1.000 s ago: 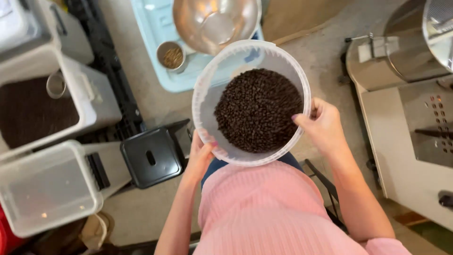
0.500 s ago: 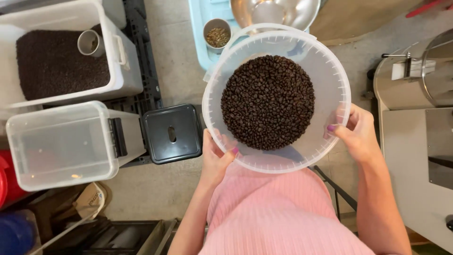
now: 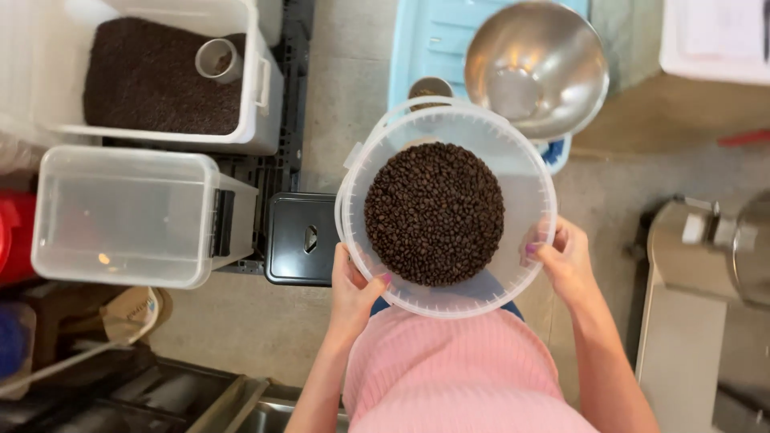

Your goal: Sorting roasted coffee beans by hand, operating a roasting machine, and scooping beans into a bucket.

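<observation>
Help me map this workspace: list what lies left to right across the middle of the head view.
Empty clear plastic bin with lid → black square lid → left hand → translucent round tub of dark coffee beans → right hand → grey metal machine.

Dark brown beans (image 3: pixel 434 212); translucent white bucket (image 3: pixel 521 192); pink ribbed top (image 3: pixel 457 377).

Even, soft daylight-like illumination; shadows faint. Broad glare on steel bowl (image 3: pixel 536 68), upper centre. Coffee beans (image 3: pixel 434 213) sharp, centre frame. Slight softness and wide-angle stretch toward edges; lower left corner dim.
</observation>
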